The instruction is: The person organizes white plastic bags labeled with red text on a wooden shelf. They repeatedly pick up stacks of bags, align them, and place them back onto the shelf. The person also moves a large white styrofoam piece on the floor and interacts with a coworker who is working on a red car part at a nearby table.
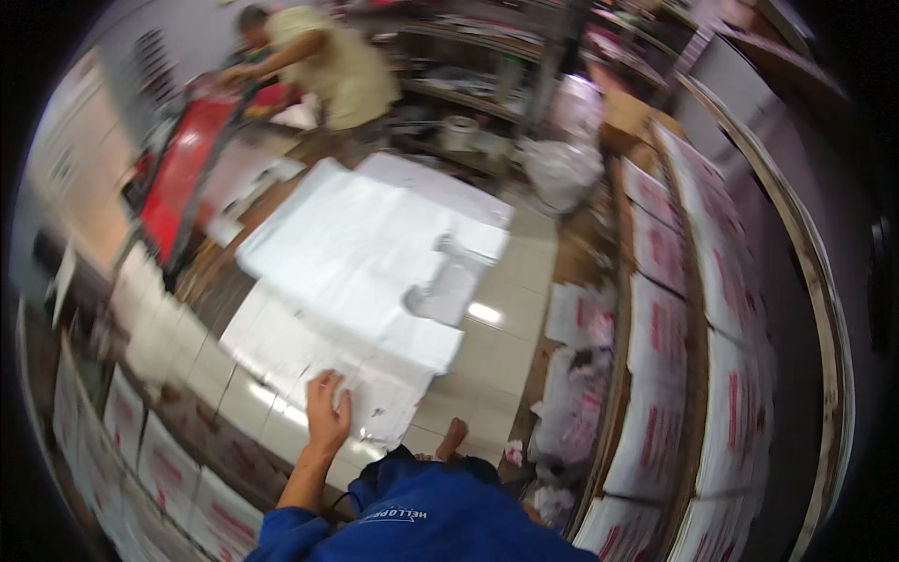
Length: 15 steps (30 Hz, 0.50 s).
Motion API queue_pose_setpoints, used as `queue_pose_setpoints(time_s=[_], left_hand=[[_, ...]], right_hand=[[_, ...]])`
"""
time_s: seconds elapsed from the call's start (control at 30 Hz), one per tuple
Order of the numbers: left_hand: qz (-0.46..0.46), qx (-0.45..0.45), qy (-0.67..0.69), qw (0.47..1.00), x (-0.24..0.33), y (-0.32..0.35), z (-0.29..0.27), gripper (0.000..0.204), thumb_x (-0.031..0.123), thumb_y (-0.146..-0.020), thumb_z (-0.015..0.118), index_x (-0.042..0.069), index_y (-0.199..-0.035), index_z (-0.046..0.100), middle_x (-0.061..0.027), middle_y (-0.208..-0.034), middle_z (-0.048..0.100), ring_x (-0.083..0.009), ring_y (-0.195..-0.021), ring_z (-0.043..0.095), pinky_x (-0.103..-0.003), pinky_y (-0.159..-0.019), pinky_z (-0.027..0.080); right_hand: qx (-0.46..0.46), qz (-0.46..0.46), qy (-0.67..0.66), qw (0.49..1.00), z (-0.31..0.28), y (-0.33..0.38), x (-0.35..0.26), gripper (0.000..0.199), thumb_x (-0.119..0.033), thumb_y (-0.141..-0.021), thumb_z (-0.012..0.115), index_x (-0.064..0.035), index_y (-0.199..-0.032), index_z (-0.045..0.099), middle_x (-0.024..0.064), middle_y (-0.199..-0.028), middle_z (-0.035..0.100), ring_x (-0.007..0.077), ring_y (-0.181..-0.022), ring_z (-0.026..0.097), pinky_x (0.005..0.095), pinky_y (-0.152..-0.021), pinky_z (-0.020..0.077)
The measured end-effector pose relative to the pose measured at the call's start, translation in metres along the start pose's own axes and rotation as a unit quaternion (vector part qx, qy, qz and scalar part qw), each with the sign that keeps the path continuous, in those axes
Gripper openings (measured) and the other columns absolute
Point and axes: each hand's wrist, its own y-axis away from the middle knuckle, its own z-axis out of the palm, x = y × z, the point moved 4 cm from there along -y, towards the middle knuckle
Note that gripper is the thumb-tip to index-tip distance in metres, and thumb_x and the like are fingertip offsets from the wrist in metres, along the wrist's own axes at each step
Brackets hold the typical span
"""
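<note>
Closest to the camera is the person's own blue shirt (421, 525), filling the bottom of the view, with a bare foot (453, 436) poking out just past it on the tiled floor (496, 347).

The left hand (327, 409) comes up from the lower edge on a bare forearm. It's lying flat, palm down, with the fingers loosely spread, pressing on the near edge of a white sheet (375, 398) that has some small dark marks on it. Not pinching or gripping, just resting on top. The right hand isn't anywhere in the shot, so no telling what it's doing.

That sheet sits at the near end of a big pile of white plastic bags (356, 244) spread out on the floor, running away from the person, handle cutouts visible on the right side of it.

Off to the right there are stacks of white bags with red print (655, 347) lined up along wooden shelves (698, 375), more of the same at lower left.

Farthest back, another person in a pale shirt (337, 66) is bent over a red machine (187, 159). Pretty blurry back there.
</note>
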Motion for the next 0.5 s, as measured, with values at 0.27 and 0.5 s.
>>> queue_pose_setpoints(time_s=[0.27, 0.5], left_hand=[[-0.237, -0.260, 0.039, 0.935, -0.025, 0.223, -0.058, 0.019, 0.020, -0.084, 0.057, 0.002, -0.089, 0.062, -0.0199, -0.081, 0.060, -0.0372, -0.075, 0.059, -0.044, -0.069, 0.048], [-0.403, -0.585, -0.099, 0.697, -0.207, 0.449, 0.014, 0.036, 0.034, -0.087, 0.049, 0.002, -0.097, 0.064, -0.0205, -0.099, 0.063, -0.0361, -0.092, 0.061, -0.044, -0.080, 0.048]], right_hand=[[-0.153, 0.034, -0.076, 0.985, -0.053, 0.021, -0.136, 0.041, -0.032, -0.086, 0.059, 0.0000, -0.112, 0.061, 0.0196, -0.109, 0.064, 0.0321, -0.102, 0.061, 0.0391, -0.087, 0.0461], [-0.051, -0.068, -0.031, 0.996, -0.085, -0.017, -0.233, 0.050, -0.036, -0.083, 0.060, 0.0045, -0.111, 0.059, 0.0204, -0.103, 0.065, 0.0292, -0.095, 0.064, 0.0365, -0.085, 0.0487]])
